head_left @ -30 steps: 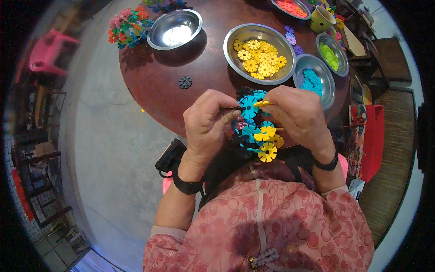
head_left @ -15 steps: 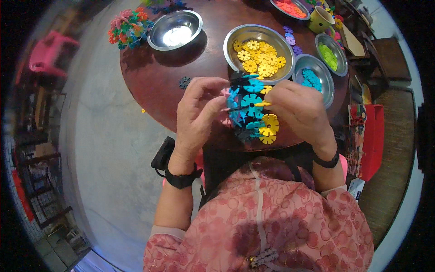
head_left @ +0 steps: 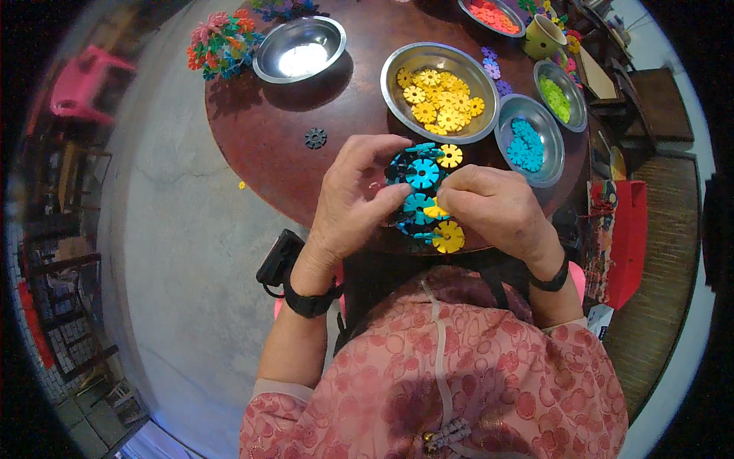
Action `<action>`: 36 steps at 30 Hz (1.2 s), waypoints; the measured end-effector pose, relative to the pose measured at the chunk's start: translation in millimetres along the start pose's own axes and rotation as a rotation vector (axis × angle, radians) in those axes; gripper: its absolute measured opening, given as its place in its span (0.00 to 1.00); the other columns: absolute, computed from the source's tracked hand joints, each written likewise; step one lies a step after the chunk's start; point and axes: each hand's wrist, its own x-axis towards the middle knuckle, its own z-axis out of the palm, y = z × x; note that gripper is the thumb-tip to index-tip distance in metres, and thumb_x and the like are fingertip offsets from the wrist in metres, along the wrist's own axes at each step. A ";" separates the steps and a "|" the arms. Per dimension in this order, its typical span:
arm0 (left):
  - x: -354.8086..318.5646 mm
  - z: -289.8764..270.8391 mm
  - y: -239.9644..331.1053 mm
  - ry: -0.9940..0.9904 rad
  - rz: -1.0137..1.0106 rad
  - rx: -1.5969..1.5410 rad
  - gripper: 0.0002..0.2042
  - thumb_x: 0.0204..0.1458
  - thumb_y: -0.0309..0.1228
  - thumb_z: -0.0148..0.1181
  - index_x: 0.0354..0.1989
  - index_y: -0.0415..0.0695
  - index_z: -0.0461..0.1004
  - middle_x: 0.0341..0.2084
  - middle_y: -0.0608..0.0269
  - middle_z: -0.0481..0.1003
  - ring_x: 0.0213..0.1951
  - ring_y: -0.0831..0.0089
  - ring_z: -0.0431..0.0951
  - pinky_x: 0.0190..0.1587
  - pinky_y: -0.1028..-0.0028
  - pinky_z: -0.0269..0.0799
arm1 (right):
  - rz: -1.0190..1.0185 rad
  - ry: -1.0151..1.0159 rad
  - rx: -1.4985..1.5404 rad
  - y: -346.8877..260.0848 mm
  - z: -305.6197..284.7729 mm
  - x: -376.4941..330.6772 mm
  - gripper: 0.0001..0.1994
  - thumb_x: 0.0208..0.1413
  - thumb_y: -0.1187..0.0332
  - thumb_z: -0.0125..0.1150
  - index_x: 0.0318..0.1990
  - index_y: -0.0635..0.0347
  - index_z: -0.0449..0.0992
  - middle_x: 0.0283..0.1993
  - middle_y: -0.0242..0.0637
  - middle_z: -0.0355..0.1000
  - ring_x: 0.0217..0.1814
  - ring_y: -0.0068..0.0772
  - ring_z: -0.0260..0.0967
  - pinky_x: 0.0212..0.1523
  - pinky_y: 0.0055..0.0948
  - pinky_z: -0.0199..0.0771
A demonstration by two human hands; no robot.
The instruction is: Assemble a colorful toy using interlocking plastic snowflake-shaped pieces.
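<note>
A build of interlocked notched plastic discs point(head_left: 421, 174), mostly blue with dark ones behind, is held over the near edge of the table. My left hand point(head_left: 353, 193) grips its left side, thumb in front and fingers curled over the top. Between the thumb and fingertips of my right hand point(head_left: 501, 208) is a yellow disc point(head_left: 436, 209), pinched against a blue disc on the build's right side. Whether its slots are fully seated is hidden by the fingers. Two more yellow discs stick out on that side, an upper one point(head_left: 450, 156) and a lower one point(head_left: 449, 237).
Just beyond my hands stands a metal bowl of yellow discs point(head_left: 388, 94). Bowls of blue point(head_left: 526, 147), green point(head_left: 553, 98) and orange-red discs point(head_left: 493, 15) sit right. A bare metal bowl point(head_left: 300, 50) and a multicoloured disc cluster point(head_left: 222, 44) are far left. One dark disc point(head_left: 315, 138) lies alone.
The build has turned, and its pink discs are now mostly hidden. My left hand has shifted right and slightly down along it. My right hand has moved a little lower, to another yellow disc position.
</note>
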 end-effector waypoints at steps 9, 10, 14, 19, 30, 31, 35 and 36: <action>-0.7 3.8 3.0 0.018 0.122 0.324 0.24 0.37 0.14 0.54 0.48 0.45 0.74 0.40 0.58 0.67 0.42 0.65 0.71 0.43 0.73 0.71 | 0.207 0.019 -0.033 59.0 -17.8 19.8 0.11 0.48 0.75 0.57 0.41 0.60 0.74 0.39 0.44 0.72 0.40 0.48 0.71 0.42 0.39 0.72; -0.1 4.2 0.3 0.043 0.188 0.327 0.25 0.37 0.14 0.55 0.47 0.49 0.75 0.40 0.56 0.68 0.41 0.59 0.72 0.40 0.71 0.73 | 0.241 0.012 -0.118 73.5 -10.0 22.0 0.10 0.48 0.75 0.58 0.40 0.59 0.75 0.38 0.44 0.71 0.41 0.48 0.71 0.43 0.40 0.71; 1.9 2.5 1.2 0.021 0.334 0.517 0.25 0.36 0.13 0.56 0.46 0.50 0.76 0.40 0.56 0.68 0.44 0.58 0.70 0.44 0.67 0.70 | 0.338 -0.029 -0.286 93.8 24.2 33.8 0.10 0.47 0.70 0.61 0.38 0.59 0.76 0.36 0.44 0.70 0.43 0.47 0.71 0.45 0.41 0.71; 1.3 2.5 3.7 0.003 0.316 0.540 0.24 0.36 0.16 0.62 0.45 0.52 0.76 0.38 0.58 0.70 0.43 0.58 0.69 0.44 0.65 0.68 | 0.382 -0.127 -0.373 109.7 50.0 42.8 0.11 0.45 0.65 0.62 0.35 0.60 0.77 0.38 0.43 0.71 0.43 0.47 0.71 0.45 0.42 0.72; -0.4 4.5 2.0 0.201 0.312 0.628 0.15 0.33 0.20 0.64 0.33 0.43 0.71 0.30 0.59 0.70 0.33 0.59 0.71 0.39 0.65 0.68 | 0.427 -0.120 -0.183 111.0 29.5 32.0 0.10 0.42 0.73 0.63 0.35 0.62 0.74 0.35 0.46 0.72 0.42 0.48 0.71 0.42 0.40 0.70; -0.7 4.3 0.9 0.210 0.302 0.631 0.14 0.34 0.19 0.64 0.31 0.43 0.70 0.27 0.59 0.70 0.31 0.60 0.71 0.37 0.65 0.68 | 0.416 -0.087 -0.122 110.4 27.4 31.4 0.09 0.44 0.73 0.62 0.36 0.60 0.75 0.36 0.47 0.73 0.43 0.48 0.71 0.43 0.42 0.70; -3.3 4.7 -1.2 0.191 0.166 0.546 0.12 0.39 0.17 0.60 0.34 0.38 0.71 0.29 0.61 0.71 0.32 0.71 0.73 0.37 0.75 0.71 | 0.472 -0.017 -0.051 93.5 13.2 25.5 0.08 0.45 0.73 0.61 0.35 0.62 0.76 0.36 0.45 0.73 0.41 0.48 0.71 0.41 0.39 0.71; -3.1 5.4 0.6 0.187 0.136 0.468 0.11 0.39 0.17 0.60 0.34 0.38 0.71 0.29 0.63 0.71 0.31 0.76 0.73 0.36 0.78 0.70 | 0.431 0.064 -0.053 87.9 10.0 23.8 0.07 0.46 0.74 0.61 0.35 0.63 0.76 0.35 0.44 0.73 0.39 0.46 0.72 0.40 0.37 0.71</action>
